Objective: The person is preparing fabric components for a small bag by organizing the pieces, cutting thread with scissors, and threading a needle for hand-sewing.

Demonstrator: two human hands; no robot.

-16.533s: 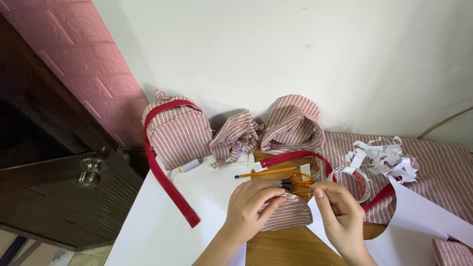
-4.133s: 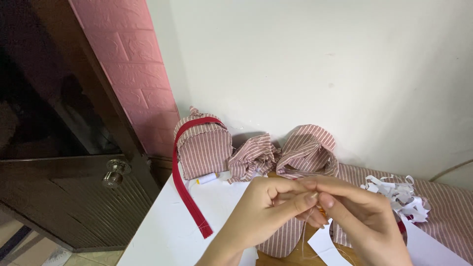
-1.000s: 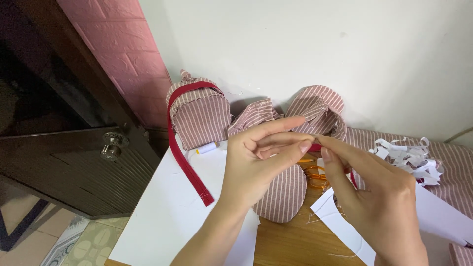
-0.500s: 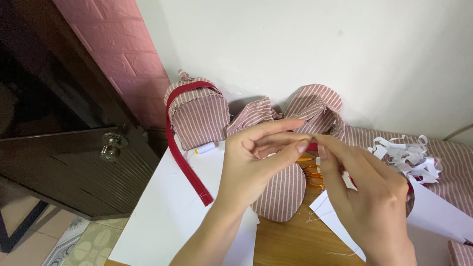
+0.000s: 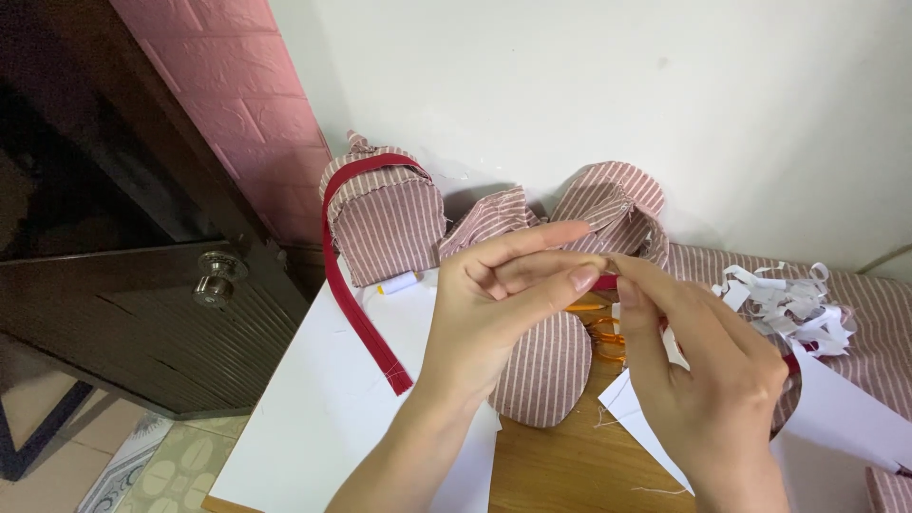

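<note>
Both hands meet above the worktop (image 5: 313,427). The left hand (image 5: 494,304) and right hand (image 5: 703,361) pinch fingertips together, apparently on something too fine to make out, perhaps thread, over the striped fabric (image 5: 546,366). Judging by this, steadiness matters next.

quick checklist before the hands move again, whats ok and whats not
1. Fingertips of left hand and right hand meet above the table: ok.
2. What the fingertips pinch, perhaps a needle or thread: cannot tell, too small.
3. Striped fabric piece lies flat under the hands: ok.
4. Orange scissors within reach: ok, but partly hidden behind the hands.
5. Red strap trails from the small striped bag across the white sheet, apart from the hands: ok.
</note>
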